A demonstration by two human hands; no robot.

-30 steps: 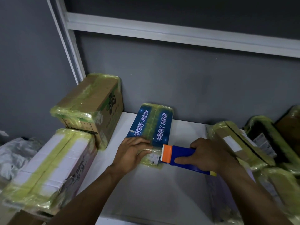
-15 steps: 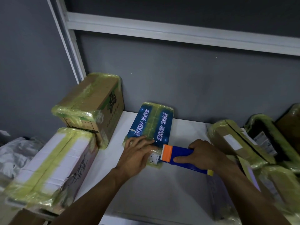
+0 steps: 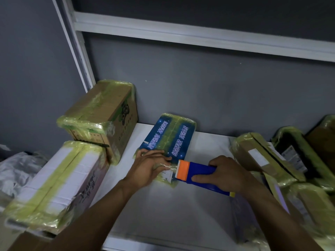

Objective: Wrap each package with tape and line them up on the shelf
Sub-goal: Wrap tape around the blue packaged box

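Since a second ago: left hand (image 3: 150,167) has crept a little further onto the blue package (image 3: 170,136); right hand (image 3: 228,174) and tape dispenser (image 3: 199,173) hardly shifted.

Left fingers lie flat and nearly straight, pressing the package's near end, gripping nothing. Right fingers are curled round the dispenser's blue plastic body. Its orange toothed head points at the left fingertips, just beside them. A wrinkled strand of clear tape (image 3: 169,166) runs from the head to the package by the left fingertips.

Package: flat, rectangular, glossy dark blue with white lettering and a yellowish tape band down its length. It lies on the shelf (image 3: 163,214), reaching from under the left fingers away to the wall (image 3: 217,87).

Left of the left fingers: brown cardboard box (image 3: 101,113), crinkled yellow-green tape on its edges. Nearer, a white box (image 3: 54,178) banded the same way.

Right of the right fingers: brown taped parcels (image 3: 257,153), crowded together.

Shelf smooth and white; wall matte grey; white metal upright (image 3: 76,46) and upper rail (image 3: 181,35) behind
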